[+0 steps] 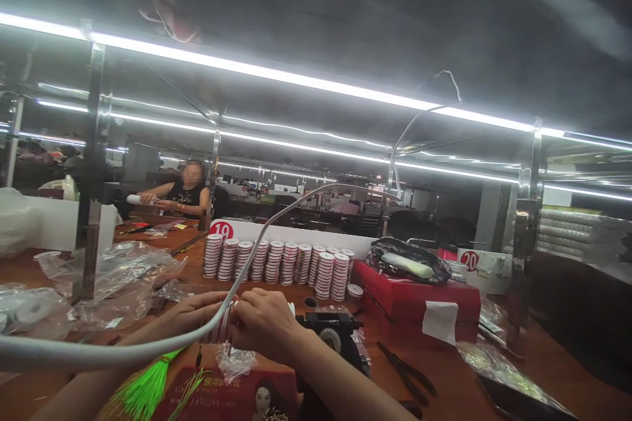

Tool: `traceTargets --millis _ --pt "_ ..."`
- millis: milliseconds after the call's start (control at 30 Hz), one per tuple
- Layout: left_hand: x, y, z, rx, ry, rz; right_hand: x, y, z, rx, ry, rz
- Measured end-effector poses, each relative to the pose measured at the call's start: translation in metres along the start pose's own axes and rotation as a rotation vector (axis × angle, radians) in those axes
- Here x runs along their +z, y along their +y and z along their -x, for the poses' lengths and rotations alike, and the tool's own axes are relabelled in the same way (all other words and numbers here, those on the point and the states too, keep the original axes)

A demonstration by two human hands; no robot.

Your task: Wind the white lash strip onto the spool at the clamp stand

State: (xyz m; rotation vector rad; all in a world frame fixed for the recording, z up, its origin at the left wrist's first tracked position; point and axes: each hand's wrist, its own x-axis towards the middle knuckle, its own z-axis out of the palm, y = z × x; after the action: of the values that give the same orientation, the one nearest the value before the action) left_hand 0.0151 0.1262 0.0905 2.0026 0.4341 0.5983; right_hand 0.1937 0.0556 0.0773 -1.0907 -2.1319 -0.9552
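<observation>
Low at the centre, my left hand (200, 308) and my right hand (266, 323) meet around a short row of white-rimmed spools (212, 334) with red edges. My left fingers stretch along the far side of the row, while the right hand is closed at its other end. A pale cable (271, 220) passes in front and hides part of the grip. Right beside the right hand is a black device with a round dial (330, 340). Below lie a bright green bundle of strands (148, 385) and a red printed box or sheet (224, 395).
Several stacks of spools (284, 264) line the back of the table. A red box (415, 296) carries a dark pouch (405, 260). Pliers (407, 371) lie at right, plastic bags (123, 283) at left. Posts (89, 243) frame the bench; a co-worker (185, 194) sits beyond.
</observation>
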Motion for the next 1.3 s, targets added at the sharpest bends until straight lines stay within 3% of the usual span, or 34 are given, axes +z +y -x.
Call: traceTargets --millis 300,833,1300 --pt "-0.015 -0.015 0.004 -0.031 -0.030 0.002 0.002 0.000 0.000 0.028 0.039 0.010" --pt "-0.017 -0.029 -0.005 -0.138 -0.025 0.085 0.000 -0.001 0.002 -0.037 0.098 0.019" --pt "-0.005 -0.009 0.001 -0.168 0.000 0.227 0.000 -0.004 0.015 -0.185 0.245 0.043"
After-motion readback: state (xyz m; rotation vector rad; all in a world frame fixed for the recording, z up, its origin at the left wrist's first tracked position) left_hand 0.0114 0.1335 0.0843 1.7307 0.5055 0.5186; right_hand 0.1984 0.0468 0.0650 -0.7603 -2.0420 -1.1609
